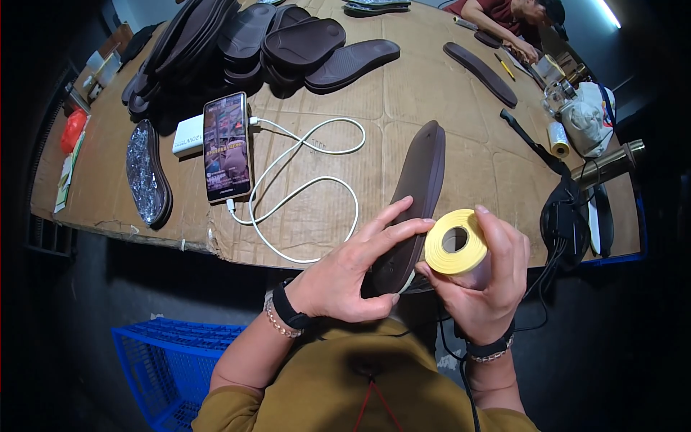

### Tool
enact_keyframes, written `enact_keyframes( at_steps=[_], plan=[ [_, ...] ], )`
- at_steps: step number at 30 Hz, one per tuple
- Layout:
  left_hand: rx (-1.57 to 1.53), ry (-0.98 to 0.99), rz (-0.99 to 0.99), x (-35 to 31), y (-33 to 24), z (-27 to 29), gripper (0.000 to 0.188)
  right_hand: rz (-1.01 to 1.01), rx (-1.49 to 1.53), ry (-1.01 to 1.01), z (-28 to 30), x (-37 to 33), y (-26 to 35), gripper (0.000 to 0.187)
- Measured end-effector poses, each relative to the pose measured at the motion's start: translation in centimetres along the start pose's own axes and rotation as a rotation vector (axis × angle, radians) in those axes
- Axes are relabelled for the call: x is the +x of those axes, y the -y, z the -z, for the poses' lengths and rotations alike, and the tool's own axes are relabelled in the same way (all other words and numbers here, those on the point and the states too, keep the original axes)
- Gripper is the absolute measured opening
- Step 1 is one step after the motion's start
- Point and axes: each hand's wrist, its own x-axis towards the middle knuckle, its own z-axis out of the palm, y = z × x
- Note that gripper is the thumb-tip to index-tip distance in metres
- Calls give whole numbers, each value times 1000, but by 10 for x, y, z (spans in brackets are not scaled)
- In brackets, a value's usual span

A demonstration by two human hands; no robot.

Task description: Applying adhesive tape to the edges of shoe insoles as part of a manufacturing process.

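Note:
A dark brown shoe sole [417, 169] stands out in front of me, its near end at the table's front edge. Its side shows layers, perhaps two soles stacked. My left hand [353, 270] is around the near end, thumb low and fingers laid across the top. In my right hand [497, 277] is a roll of yellow-edged tape or labels [473, 248], with its round core facing up. The roll is right beside the sole, and my left fingertips reach its rim. A pale strip shows under the sole's near edge; I cannot tell whether it comes from the roll.
A phone [226, 147] on a white cable lies left, against a white power bank [188, 137]. Piled brown soles [302, 43] fill the back left; a plastic-wrapped sole [147, 173] lies nearer. Black straps and cables [565, 223] lie right. Another person [504, 25] works at back right.

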Motion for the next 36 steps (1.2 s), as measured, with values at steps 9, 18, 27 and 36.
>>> enact_keyframes(
  at_steps=[9, 18, 27, 36],
  plan=[
    [-19, -56, 4, -1, -4, -6, 85, -30, -4, 76, 1, 2, 2, 88],
    [8, -227, 113, 3, -21, -20, 70, -33, 118, 185, 4, 7, -8, 91],
    [33, -243, 143, 2, -27, -20, 70, -83, 158, 63, 3, 4, -12, 87],
    [57, -232, 122, 1, -22, -20, 73, -113, 51, 36, -6, 7, -5, 88]
  ],
)
